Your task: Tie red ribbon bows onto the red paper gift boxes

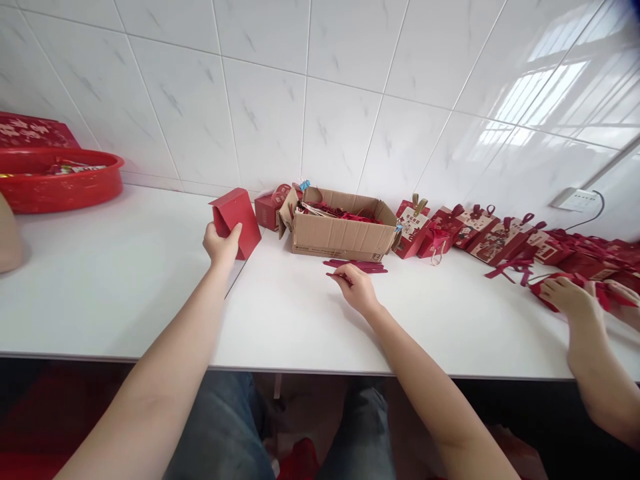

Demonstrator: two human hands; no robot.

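My left hand (223, 245) is closed on a plain red gift box (241, 220), tilted at the left of the table's middle. My right hand (356, 288) pinches the end of a dark red ribbon (331, 275) between thumb and fingertips, low over the table. Just behind that hand lies a small bunch of dark red ribbons (367, 266). An open cardboard box (343, 238) stands behind them, with red ribbons and printed pieces inside.
A red plastic basin (60, 190) stands at the far left. Red gift boxes (493, 235) with ribbon loops line the wall at right. A co-worker's hands (575, 300) handle a red box at the far right. A white power strip (575, 199) hangs on the tiled wall.
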